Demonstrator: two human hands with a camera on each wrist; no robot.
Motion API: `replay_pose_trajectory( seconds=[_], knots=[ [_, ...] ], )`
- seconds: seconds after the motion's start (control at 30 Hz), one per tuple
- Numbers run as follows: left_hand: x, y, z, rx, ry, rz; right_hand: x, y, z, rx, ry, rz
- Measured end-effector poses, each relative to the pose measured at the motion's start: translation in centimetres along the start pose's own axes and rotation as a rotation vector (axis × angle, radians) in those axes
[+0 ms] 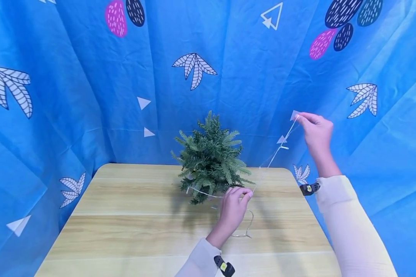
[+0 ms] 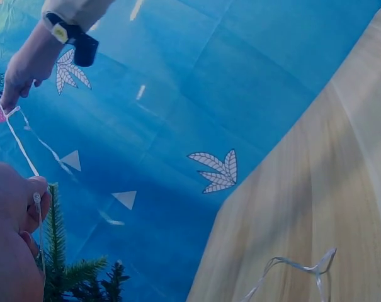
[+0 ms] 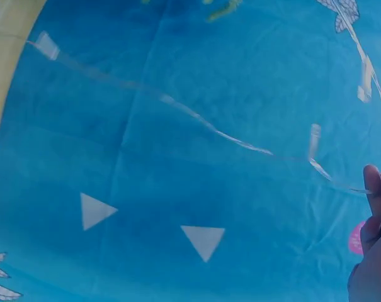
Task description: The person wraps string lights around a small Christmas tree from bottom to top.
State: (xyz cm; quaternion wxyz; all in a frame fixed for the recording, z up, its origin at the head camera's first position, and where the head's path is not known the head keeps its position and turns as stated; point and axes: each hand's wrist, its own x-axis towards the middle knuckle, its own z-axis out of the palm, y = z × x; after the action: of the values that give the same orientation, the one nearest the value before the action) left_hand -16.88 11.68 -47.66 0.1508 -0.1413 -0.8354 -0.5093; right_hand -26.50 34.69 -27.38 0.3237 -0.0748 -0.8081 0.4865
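A string of small clear lights (image 1: 275, 154) runs between my two hands. My right hand (image 1: 317, 132) is raised at the right and pinches the string between thumb and fingertips. Lower down, just in front of the small green Christmas tree (image 1: 211, 154), my left hand (image 1: 233, 207) pinches another part of it. From the left hand, a length of the string passes leftward across the tree's lower branches. The right wrist view shows a slack strand with little bulbs (image 3: 314, 141) hanging from the right fingers (image 3: 373, 179).
A loose loop of the light string (image 1: 251, 227) lies on the wooden table (image 1: 131, 215) beside the left forearm. The tree stands near the table's back edge. Behind it hangs a blue patterned cloth (image 1: 194, 34), also covering both sides.
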Motion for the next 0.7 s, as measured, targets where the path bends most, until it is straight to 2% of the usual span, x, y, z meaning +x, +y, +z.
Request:
replay_pose_trajectory(
  seconds=[0.1,0.4,0.53,0.7],
  knots=[
    [0.1,-0.1,0.2,0.001,-0.006,-0.010,1.2,-0.7,-0.2,0.045,-0.010,0.001],
    [0.1,-0.2,0.6,0.028,0.038,-0.007,4.3,-2.9,-1.3,0.049,-0.005,0.006],
    [0.3,-0.1,0.7,-0.009,0.076,-0.025,5.0,-3.8,-1.8,-0.001,-0.003,0.027],
    [0.6,0.0,0.8,-0.063,0.143,0.006,5.3,-4.3,-1.6,-0.121,-0.022,0.070]
  ],
)
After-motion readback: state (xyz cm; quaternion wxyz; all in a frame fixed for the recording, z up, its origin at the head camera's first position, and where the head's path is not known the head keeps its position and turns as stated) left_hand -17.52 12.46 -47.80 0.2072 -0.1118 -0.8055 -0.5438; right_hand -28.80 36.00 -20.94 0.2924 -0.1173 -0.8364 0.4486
